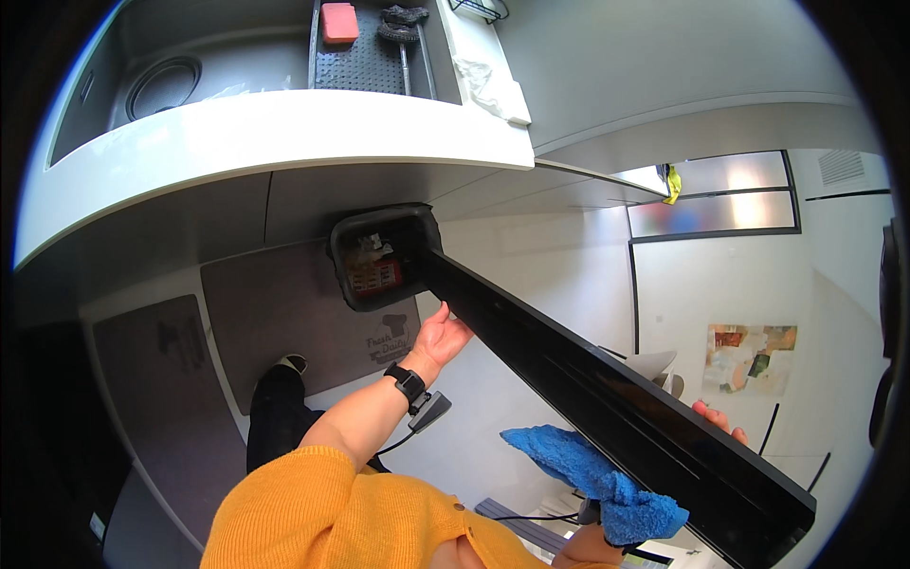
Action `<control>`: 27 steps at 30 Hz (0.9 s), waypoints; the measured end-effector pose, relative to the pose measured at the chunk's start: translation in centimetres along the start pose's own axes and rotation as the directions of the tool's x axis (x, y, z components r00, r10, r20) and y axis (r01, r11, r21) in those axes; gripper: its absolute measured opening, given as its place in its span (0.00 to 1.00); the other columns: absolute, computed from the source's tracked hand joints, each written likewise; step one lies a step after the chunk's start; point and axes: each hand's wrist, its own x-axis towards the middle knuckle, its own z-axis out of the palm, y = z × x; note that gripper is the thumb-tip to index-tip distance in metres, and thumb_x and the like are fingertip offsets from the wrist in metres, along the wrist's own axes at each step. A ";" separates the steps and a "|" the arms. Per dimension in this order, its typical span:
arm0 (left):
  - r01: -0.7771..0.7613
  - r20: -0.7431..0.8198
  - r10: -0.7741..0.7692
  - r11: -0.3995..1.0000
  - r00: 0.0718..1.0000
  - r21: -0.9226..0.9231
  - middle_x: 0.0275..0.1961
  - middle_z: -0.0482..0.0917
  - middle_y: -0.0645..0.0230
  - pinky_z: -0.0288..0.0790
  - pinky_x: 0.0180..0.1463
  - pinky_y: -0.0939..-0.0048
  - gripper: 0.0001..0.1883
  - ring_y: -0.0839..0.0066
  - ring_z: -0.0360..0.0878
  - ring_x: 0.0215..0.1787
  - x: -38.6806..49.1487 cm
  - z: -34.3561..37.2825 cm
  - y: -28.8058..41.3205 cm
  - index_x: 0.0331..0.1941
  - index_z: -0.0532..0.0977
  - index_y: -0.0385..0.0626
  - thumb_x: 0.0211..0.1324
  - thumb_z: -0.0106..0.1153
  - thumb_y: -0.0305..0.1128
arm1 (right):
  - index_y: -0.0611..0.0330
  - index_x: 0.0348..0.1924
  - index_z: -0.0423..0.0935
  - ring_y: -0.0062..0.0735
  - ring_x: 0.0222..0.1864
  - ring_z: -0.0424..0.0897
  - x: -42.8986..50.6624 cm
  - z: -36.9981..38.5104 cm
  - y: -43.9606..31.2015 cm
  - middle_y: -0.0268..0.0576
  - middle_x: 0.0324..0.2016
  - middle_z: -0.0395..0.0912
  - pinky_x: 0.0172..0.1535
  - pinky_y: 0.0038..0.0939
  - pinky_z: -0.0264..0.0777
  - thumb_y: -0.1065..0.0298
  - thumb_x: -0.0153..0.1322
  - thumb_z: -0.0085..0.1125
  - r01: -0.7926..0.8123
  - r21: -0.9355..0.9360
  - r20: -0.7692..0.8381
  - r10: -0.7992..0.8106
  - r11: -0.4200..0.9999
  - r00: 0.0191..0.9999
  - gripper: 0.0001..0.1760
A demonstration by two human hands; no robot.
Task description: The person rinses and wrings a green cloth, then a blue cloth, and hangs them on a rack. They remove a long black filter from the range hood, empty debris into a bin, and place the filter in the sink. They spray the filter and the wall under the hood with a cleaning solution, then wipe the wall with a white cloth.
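Observation:
A long, glossy black tray-like panel (569, 370) slants across the view. Its lower end reaches the inside of a black waste bin (341, 242) on the floor. The bin contains some rubbish, including a red printed packet (377, 276). My left hand (444, 338), below a black wristband, supports the panel's near edge close to the bin. At the raised end, fingertips of my right hand (719, 421) curl over the far edge; the panel hides most of that hand. A blue terry cloth (597, 476) hangs over my right wrist area, against the panel's near edge.
Above the bin runs a white countertop (284, 131) with a dark sink (234, 57) and drainer holding a pink sponge (340, 23) and a dark brush (402, 25). Grey mats (284, 313) lie on the floor. White crumpled wipes (490, 89) rest on the counter's end.

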 end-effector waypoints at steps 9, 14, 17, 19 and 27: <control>0.043 0.084 -0.043 0.999 0.996 0.000 0.50 0.75 0.59 0.60 0.66 0.60 0.17 0.63 0.70 0.55 -0.4 -0.7 0.3 0.48 0.70 0.40 0.67 0.42 0.42 | 0.62 0.53 0.68 0.42 0.58 0.69 -0.9 0.2 0.5 0.55 0.53 0.70 0.62 0.44 0.62 0.48 0.72 0.38 -0.037 -0.010 -0.007 0.037 0.999 0.999 0.28; -0.005 0.052 0.004 1.000 0.999 0.018 0.50 0.75 0.59 0.61 0.66 0.61 0.18 0.63 0.71 0.55 -0.3 -0.7 0.4 0.48 0.70 0.40 0.67 0.41 0.42 | 0.62 0.53 0.69 0.42 0.58 0.69 -1.6 0.3 1.3 0.55 0.53 0.70 0.62 0.44 0.62 0.48 0.72 0.38 -0.057 -0.022 -0.012 0.057 0.998 0.998 0.28; 0.004 0.059 -0.004 1.000 0.998 -0.001 0.50 0.75 0.58 0.61 0.66 0.61 0.18 0.63 0.70 0.55 -0.5 -0.7 0.5 0.48 0.70 0.40 0.67 0.41 0.43 | 0.62 0.52 0.69 0.42 0.58 0.69 -1.6 0.4 1.5 0.55 0.53 0.70 0.62 0.44 0.62 0.48 0.72 0.37 -0.065 -0.023 -0.008 0.065 0.998 0.998 0.28; 0.020 0.065 -0.018 1.000 0.998 -0.024 0.50 0.75 0.58 0.61 0.66 0.61 0.19 0.63 0.70 0.55 -0.6 -0.6 0.6 0.48 0.70 0.39 0.68 0.40 0.43 | 0.62 0.52 0.69 0.42 0.58 0.69 -1.5 0.5 1.5 0.55 0.53 0.70 0.62 0.45 0.62 0.48 0.72 0.37 -0.069 -0.023 -0.005 0.069 0.997 0.998 0.28; 0.000 0.033 0.000 1.000 0.999 -0.010 0.51 0.74 0.58 0.61 0.66 0.61 0.19 0.63 0.71 0.55 -0.9 -0.6 0.6 0.48 0.70 0.39 0.68 0.40 0.43 | 0.63 0.52 0.69 0.43 0.58 0.69 -1.4 0.3 1.6 0.56 0.53 0.70 0.62 0.45 0.63 0.48 0.72 0.37 -0.074 -0.023 -0.005 0.074 0.997 0.997 0.28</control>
